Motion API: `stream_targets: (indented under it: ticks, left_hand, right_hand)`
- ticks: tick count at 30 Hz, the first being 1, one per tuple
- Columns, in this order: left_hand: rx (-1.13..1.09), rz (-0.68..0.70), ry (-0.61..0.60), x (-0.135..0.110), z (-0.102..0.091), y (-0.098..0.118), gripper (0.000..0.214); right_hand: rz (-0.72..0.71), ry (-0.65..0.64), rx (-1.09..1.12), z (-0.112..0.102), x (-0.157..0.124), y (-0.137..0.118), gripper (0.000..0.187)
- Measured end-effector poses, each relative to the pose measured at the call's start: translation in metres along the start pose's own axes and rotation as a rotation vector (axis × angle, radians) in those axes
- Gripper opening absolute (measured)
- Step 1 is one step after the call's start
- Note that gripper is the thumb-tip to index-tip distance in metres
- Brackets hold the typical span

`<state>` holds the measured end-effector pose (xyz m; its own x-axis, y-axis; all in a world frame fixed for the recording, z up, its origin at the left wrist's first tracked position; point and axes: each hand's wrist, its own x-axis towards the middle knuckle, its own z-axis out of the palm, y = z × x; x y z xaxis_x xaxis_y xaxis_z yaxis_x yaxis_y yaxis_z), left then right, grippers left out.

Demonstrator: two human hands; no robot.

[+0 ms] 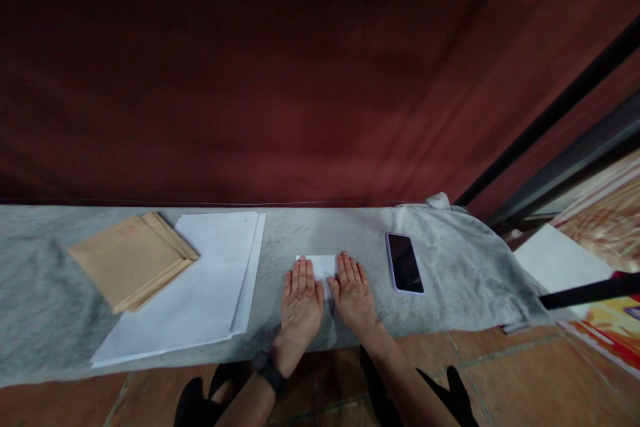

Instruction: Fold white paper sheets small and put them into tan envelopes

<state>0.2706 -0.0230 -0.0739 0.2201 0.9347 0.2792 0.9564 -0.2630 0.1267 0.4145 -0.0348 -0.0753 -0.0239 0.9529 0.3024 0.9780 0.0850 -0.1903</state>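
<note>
Dark red fabric forms the far background, above a counter covered in grey cloth; reddish floor tiles show along the near side. From my remote post I find the small white paper flat on the counter, near the middle of the scene, between and partly beneath both hands. Its far edge runs left to right, roughly parallel to the counter's far edge. Both hands cover its sides, so I cannot tell which way its long axis lies.

My left hand rests palm down on the paper's left part, fingers straight, pointing far and set close together, thumb spread toward the right. My right hand lies palm down at the right part, its fingers extended far and slightly left, narrowly spaced, thumb angled inward. I record both hands as pressed flat, clamped on nothing.

Right of the hands, well apart from the paper, I note a phone, screen up and dark. To the left lie large white sheets, with brown envelopes overlapping their left part.
</note>
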Motion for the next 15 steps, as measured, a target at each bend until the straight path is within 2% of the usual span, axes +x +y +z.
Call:
stream_targets:
  ticks: [4,8,15]
  left_hand:
    - [-0.014,0.022,-0.031,0.011,-0.012,0.006,0.057]
    - [-0.083,0.170,-0.046,0.014,-0.013,0.011,0.060]
    - [-0.073,0.187,-0.043,-0.001,-0.004,-0.007,0.069]
  right_hand:
    - [-0.006,0.022,-0.009,0.002,0.000,-0.001,0.053]
    - [-0.034,0.008,-0.027,0.002,-0.002,0.001,0.053]
    - [-0.028,-0.007,-0.063,0.000,-0.001,0.003,0.053]
